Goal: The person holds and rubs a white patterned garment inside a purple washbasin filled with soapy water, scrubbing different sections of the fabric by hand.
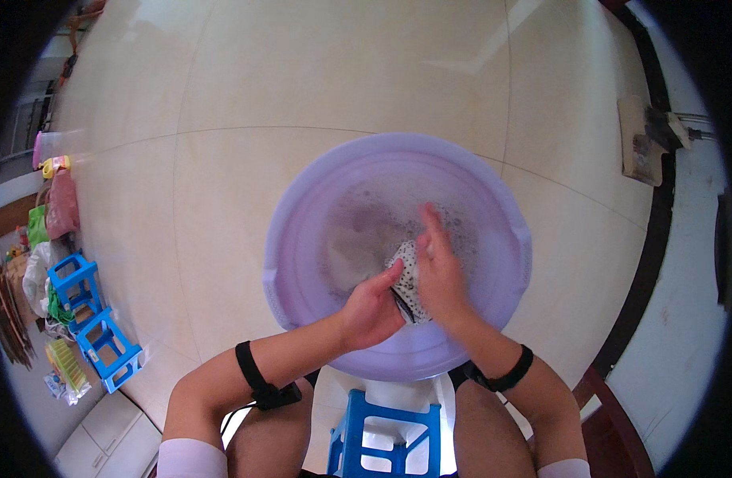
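A large round light-purple plastic basin (306, 197) stands on the floor before me, with cloudy, foamy water (360, 233) in it. Over the water, a wet white cloth with dark dots and a dark edge (409, 281) is between my two hands. My left hand (375, 308) has the cloth against its fingers, thumb pointing up and to the right. My right hand (440, 269) lies flat along the cloth's right side, its fingers stretched out and away from the cloth. Black straps with small devices sit around both forearms.
A blue plastic stool (395, 412) is between my knees, just below the basin. More blue stools (106, 346), bags (63, 203) and a white cabinet (112, 439) are at the left. A dark skirting board and a pale wall (688, 251) run along the right.
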Demonstrator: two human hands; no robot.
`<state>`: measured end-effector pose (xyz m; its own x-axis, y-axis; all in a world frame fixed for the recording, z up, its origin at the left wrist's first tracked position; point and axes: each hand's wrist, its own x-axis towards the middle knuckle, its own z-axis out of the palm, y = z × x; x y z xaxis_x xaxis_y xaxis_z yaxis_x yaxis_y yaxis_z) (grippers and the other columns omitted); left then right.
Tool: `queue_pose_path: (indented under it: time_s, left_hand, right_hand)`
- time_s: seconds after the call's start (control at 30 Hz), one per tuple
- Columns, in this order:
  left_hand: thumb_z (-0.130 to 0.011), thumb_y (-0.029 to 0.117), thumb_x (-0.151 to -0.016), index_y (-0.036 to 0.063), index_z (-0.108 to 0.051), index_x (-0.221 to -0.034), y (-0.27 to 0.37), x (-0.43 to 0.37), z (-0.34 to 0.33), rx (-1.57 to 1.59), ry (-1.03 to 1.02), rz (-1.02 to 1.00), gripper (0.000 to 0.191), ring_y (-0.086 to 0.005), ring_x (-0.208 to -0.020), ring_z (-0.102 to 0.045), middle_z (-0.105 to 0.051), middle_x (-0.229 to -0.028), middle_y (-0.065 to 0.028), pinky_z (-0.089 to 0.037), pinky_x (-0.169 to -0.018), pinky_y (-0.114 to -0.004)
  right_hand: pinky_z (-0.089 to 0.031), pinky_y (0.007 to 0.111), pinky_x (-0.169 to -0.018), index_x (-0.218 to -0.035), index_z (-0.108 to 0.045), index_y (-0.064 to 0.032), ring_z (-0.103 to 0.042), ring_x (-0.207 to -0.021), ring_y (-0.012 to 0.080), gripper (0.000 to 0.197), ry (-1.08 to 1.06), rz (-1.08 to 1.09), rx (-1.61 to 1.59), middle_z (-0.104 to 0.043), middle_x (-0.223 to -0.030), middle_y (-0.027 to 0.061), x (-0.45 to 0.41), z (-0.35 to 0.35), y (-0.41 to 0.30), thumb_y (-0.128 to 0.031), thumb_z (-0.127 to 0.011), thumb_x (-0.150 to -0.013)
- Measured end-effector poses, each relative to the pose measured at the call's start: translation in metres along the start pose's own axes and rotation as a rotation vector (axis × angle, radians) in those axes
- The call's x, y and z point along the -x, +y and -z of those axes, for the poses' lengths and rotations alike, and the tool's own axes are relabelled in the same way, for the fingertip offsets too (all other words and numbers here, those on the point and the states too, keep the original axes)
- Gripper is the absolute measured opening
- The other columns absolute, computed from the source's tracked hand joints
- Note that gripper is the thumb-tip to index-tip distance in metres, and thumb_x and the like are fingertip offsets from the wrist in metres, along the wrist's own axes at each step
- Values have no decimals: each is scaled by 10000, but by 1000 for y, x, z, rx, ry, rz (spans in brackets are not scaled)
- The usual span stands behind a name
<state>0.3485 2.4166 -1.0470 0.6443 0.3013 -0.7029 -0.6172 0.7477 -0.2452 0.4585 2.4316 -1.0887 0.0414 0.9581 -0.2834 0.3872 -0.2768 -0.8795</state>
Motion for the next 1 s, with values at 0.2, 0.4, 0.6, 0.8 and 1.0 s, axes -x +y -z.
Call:
queue_pose_path:
  time_s: [0.2, 0.4, 0.6, 0.8, 1.0]
  left_hand:
    - [-288, 318, -850, 97, -340, -1177, -1, 3, 4, -84, 60, -69, 398, -178, -1092, -355, -378, -1195, -43, -228, -941, -333]
    - [-290, 318, -848, 96, -323, -1188, 3, -2, 19, -91, -10, -26, 407, -173, -1098, -344, -374, -1198, -49, -209, -947, -327]
    - [-287, 338, -847, 96, -273, -1218, -4, 1, 0, -89, 11, -12, 443, -165, -1113, -326, -309, -1246, -41, -193, -954, -325]
    - [-295, 311, -849, 89, -262, -1218, 3, -1, 13, -153, -130, -36, 432, -180, -1129, -309, -307, -1245, -47, -177, -965, -329]
    - [-313, 290, -843, 86, -274, -1211, 2, 0, 2, -115, -157, -51, 423, -191, -1125, -317, -336, -1227, -56, -181, -967, -337]
  right_hand:
    - [-85, 452, -959, -1185, -349, -88, -220, -1183, 282, 384, -421, 522, 458, -280, -1252, 152, 23, 3, -16, -155, -352, -807]
    - [-86, 441, -963, -1189, -334, -45, -213, -1185, 285, 400, -201, 43, 94, -266, -1260, 155, 29, 0, -13, -150, -355, -804]
    - [-80, 431, -968, -1198, -313, -20, -201, -1191, 280, 411, -260, 331, 134, -273, -1253, 165, 22, 18, 9, -149, -357, -810]
    - [-68, 423, -972, -1204, -307, -27, -182, -1200, 271, 413, -347, 354, 328, -250, -1266, 162, 29, 8, -21, -136, -351, -808]
    - [-59, 417, -975, -1201, -300, -5, -176, -1202, 271, 422, -76, 48, 38, -212, -1283, 157, 7, 23, 6, -126, -353, -801]
